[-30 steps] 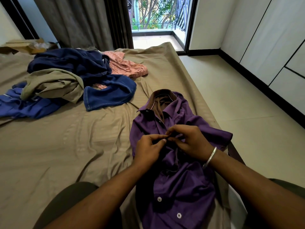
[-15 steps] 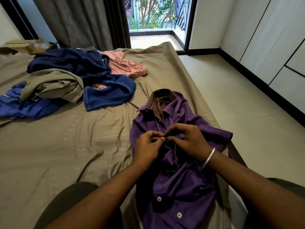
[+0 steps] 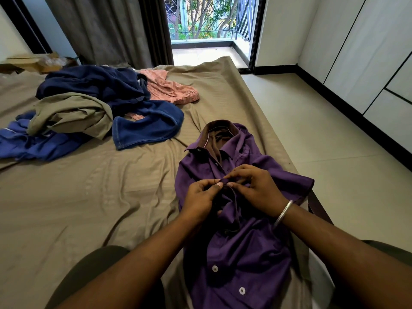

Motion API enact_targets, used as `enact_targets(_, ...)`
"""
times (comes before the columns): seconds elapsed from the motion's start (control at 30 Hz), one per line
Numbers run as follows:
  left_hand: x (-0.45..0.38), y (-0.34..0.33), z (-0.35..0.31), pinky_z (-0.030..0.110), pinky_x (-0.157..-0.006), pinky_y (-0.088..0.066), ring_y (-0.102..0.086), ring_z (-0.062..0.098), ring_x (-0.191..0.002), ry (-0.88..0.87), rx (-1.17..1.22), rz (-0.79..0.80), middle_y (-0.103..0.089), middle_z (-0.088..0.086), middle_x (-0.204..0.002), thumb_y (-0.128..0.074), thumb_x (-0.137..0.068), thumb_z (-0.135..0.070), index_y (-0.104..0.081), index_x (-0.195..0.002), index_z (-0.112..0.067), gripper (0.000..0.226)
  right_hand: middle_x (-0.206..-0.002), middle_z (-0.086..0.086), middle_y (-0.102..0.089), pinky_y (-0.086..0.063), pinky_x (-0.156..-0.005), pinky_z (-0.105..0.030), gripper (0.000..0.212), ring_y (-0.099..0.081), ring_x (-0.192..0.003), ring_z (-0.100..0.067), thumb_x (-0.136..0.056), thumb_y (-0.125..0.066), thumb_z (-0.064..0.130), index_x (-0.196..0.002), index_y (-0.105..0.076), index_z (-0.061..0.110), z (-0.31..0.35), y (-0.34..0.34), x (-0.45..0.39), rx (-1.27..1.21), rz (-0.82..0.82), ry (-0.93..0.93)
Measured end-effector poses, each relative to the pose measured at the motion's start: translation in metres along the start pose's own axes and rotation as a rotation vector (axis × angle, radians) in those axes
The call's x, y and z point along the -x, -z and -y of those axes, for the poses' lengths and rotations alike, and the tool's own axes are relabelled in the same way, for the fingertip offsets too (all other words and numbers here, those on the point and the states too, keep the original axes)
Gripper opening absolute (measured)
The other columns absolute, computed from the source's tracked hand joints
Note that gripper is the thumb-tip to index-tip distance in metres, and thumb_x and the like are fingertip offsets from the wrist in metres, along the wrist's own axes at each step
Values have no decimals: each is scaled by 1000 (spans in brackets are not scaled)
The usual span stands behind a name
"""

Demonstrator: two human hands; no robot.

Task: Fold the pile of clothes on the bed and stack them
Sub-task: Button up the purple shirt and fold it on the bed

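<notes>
Little changes from 1 s ago: both hands stay at the same spot on the shirt front, fingertips shifted only slightly, pile untouched. Left hand (image 3: 201, 198) pinches the placket of the purple button-up cotton shirt (image 3: 240, 253) between thumb and curled fingers; right hand (image 3: 256, 188), with a silver metal bangle (image 3: 283, 213) on its wrist, pinches the same bit of placket from the other side, fingers curled. Fingertips of the 2 hands meet at mid-chest of the shirt. Shirt lies flat, front up, on the near right part of the bed covered by a tan sheet (image 3: 100, 208), brown-lined collar toward the far end, 2 white buttons visible near the hem. Unfolded pile sits far left on the bed, well apart from the shirt: dark navy garment (image 3: 95, 85), olive-tan garment (image 3: 73, 114), blue denim piece (image 3: 147, 130), lighter blue cloth (image 3: 33, 146), pink patterned garment (image 3: 169, 90). Open cardboard box (image 3: 35, 63) at far left edge; contents unclear.
</notes>
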State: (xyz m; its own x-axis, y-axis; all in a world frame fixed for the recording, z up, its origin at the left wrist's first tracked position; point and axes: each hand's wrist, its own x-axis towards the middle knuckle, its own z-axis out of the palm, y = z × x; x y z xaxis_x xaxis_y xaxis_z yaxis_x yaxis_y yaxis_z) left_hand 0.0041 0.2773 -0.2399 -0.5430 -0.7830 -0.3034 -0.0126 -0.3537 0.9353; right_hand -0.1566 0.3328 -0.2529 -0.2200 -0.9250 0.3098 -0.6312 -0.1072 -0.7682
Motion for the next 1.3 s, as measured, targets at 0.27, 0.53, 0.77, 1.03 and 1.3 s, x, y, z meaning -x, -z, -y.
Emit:
enact_targets(0.27,-5,6,12,22,-52,-47,-69,10,-64,-163,-323,-104,-74,-1,-75,-73,-88,-20,-74,-87,-17,4,-95,4,-69,-52,-72,-14,15,-66,-82,-6,-80,-78,8,-93,-77,14,0,-2,0,58,10,23)
enact_targets(0.53,-7,11,16,38,-71,-61,-72,6,-79,-237,-454,-137,-76,-8,-83,-73,-87,-27,-78,-94,-22,10,-100,5,-68,-51,-71,-13,16,-66,-83,-3,-84,-75,15,-101,-75,15,1,2,-1,0,89,13)
enact_targets(0.77,-8,11,16,22,-60,-47,-71,8,-73,-207,-317,-118,-77,-2,-86,-75,-86,-21,-78,-95,-20,10,-91,9,-73,-54,-72,-18,17,-68,-83,-3,-82,-78,14,-98,-77,19,2,6,-2,30,49,62)
enact_targets(1.03,-9,12,14,27,-70,-56,-71,6,-77,-242,-365,-57,-77,-3,-88,-72,-88,-17,-77,-99,-17,12,-87,7,-75,-56,-72,-19,14,-69,-79,-1,-83,-76,12,-97,-77,16,2,12,-1,80,84,98)
enact_targets(1.3,-11,13,15,24,-60,-48,-70,8,-72,-254,-382,-118,-76,-5,-82,-73,-87,-23,-78,-94,-22,9,-86,5,-72,-57,-69,-31,7,-68,-78,-6,-89,-70,14,-96,-71,16,1,4,-1,63,72,105)
